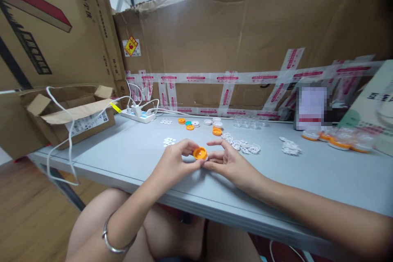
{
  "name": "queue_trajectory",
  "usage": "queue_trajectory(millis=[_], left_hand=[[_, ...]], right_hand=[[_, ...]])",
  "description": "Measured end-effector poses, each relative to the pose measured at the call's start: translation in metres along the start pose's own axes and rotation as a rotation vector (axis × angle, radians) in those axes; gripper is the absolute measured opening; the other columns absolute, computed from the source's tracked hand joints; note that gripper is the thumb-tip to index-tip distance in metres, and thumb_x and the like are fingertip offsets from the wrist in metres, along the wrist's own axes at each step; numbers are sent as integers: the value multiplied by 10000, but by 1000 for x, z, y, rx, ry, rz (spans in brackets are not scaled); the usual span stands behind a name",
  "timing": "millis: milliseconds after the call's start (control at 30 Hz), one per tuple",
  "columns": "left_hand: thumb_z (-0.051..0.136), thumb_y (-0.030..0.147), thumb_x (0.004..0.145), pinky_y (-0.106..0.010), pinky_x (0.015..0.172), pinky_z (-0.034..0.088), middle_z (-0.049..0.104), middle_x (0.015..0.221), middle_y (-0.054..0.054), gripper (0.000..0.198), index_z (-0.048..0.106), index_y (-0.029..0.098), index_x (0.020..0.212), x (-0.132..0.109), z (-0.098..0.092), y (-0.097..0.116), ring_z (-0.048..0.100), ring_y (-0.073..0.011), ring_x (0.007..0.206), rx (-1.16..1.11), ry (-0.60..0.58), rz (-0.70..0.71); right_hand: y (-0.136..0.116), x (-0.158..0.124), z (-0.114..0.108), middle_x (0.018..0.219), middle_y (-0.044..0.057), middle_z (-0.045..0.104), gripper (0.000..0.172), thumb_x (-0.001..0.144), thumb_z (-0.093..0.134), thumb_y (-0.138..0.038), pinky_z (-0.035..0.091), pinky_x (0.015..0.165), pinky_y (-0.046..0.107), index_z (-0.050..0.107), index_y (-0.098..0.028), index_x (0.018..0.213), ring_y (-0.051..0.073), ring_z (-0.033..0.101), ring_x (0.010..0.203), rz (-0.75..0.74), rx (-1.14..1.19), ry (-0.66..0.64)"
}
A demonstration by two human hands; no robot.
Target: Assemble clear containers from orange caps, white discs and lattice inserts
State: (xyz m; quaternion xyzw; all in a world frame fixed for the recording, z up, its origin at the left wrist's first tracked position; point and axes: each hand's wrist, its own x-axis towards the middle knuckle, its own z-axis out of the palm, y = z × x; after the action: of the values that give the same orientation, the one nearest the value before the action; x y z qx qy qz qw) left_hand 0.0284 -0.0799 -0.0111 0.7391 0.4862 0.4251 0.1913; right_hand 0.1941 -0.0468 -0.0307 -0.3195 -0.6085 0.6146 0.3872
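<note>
My left hand [179, 157] grips a small round orange part [200, 153] between thumb and fingers, above the table near its front edge. On the part's right side, my right hand [225, 159] touches it with thumb and fingertips, its index finger held a little away. The orange part is hollow like a shallow cup, with a small pale spot in its middle. Behind my hands, white patterned pieces [242, 145] lie in a loose pile. Small white discs [169, 142] are spread to the left. Orange rings [217, 132] and white rings [217, 124] rest farther back.
An open cardboard box [76, 110] and a power strip [139, 115] with white cables stand at the left. Clear cups [250, 121] line the back. More white pieces [290, 146] and orange-based clear items [339, 143] lie right. Large cardboard [196, 41] rises behind.
</note>
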Motion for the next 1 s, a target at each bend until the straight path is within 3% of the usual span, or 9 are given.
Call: queue_trajectory(millis=[200,333,533,633,700,733,800,867,1000], left_hand=[[639,186,675,-300,737,518,658,852,-43,292,508,174,936,0,5,-6,636,-172,807,115,32,25],[618,186,688,-293,736,518,668,820,-39,292,503,178,956,1,2,-11,644,-167,787,146,27,-12],[604,175,672,-323,715,514,685,818,-52,294,517,184,953,3,0,-13,647,-189,749,253,8,-42],[589,170,675,-332,720,509,685,829,-59,286,515,182,951,5,0,-14,649,-197,758,293,2,-42],[566,156,686,-338,730,502,684,851,-65,279,509,183,958,6,1,-16,651,-208,793,342,6,-33],[555,146,691,-339,733,499,684,865,-69,277,507,184,961,7,1,-16,650,-215,816,370,7,-28],[534,129,703,-340,732,493,684,893,-76,277,505,186,973,7,1,-16,647,-230,858,420,7,-21],[523,133,721,-346,727,489,680,919,-90,282,504,179,999,7,2,-16,642,-245,879,453,6,-15],[530,211,763,-369,751,482,656,988,-124,302,496,156,1058,4,1,-17,625,-260,912,481,33,8]], right_hand=[[-6,0,-6,822,20,702,594,608,767,-286,486,753,340,378,-211,1051,157,660,742,157,35,-47],[-13,-4,-8,997,91,685,604,629,754,-253,480,827,355,405,-198,1120,178,652,875,230,-4,-74],[-33,6,-21,1036,91,664,355,644,720,-323,465,870,411,583,-208,950,222,630,934,-62,-295,20],[-64,14,-62,972,76,680,325,686,658,-420,464,847,398,618,-197,919,227,633,900,-223,-488,201],[-83,15,-103,922,65,687,308,703,630,-421,467,808,366,631,-197,915,222,631,872,-216,-737,338],[-90,15,-125,895,59,689,287,706,619,-418,473,765,347,639,-202,893,222,629,850,-158,-871,390],[-95,11,-166,816,52,695,212,689,620,-382,469,679,315,655,-200,792,216,628,778,103,-1140,344],[-90,8,-195,675,68,685,110,618,668,-286,454,594,313,661,-179,643,215,617,654,218,-1194,306],[-68,8,-222,577,64,655,77,603,651,-249,414,513,302,652,-181,566,185,575,534,291,-1217,315]])
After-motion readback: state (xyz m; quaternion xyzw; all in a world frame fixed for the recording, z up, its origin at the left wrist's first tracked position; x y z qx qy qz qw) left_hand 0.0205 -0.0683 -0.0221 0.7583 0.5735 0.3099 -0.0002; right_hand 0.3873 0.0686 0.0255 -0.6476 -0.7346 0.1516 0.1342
